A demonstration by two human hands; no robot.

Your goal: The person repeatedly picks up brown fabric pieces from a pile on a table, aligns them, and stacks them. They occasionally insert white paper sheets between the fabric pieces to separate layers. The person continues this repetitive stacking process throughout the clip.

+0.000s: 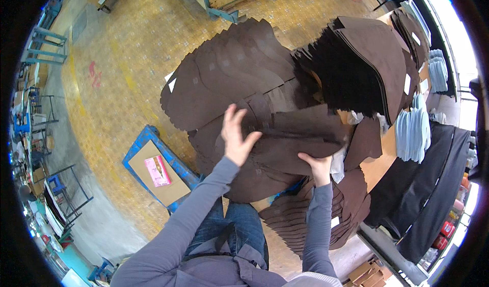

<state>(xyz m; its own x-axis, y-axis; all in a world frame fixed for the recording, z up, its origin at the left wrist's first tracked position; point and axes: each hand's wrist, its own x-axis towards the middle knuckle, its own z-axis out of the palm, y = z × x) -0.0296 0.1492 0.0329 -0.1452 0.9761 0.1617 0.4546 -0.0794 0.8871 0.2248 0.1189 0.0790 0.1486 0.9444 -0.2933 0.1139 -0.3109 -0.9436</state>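
Observation:
Dark brown cut fabric pieces (224, 68) lie fanned out in overlapping layers before me. My left hand (237, 137) is over the middle of them with its fingers spread and nothing in it; whether it touches the cloth I cannot tell. At the near right, my right hand (318, 167) grips the edge of one brown fabric piece (305, 147). Its thumb shows at the edge, and its other fingers are mostly hidden. Beneath my right forearm hangs another fanned stack of brown pieces (295, 218). A crumpled white scrap (337, 165) is beside the right hand.
A thick brown stack (364, 58) rises at the far right, near light blue pieces (412, 134) on the wooden table edge (388, 152). Black cloth (420, 185) drapes beyond. On my left, a blue-framed cart (133, 152) carries cardboard and a pink box (158, 171).

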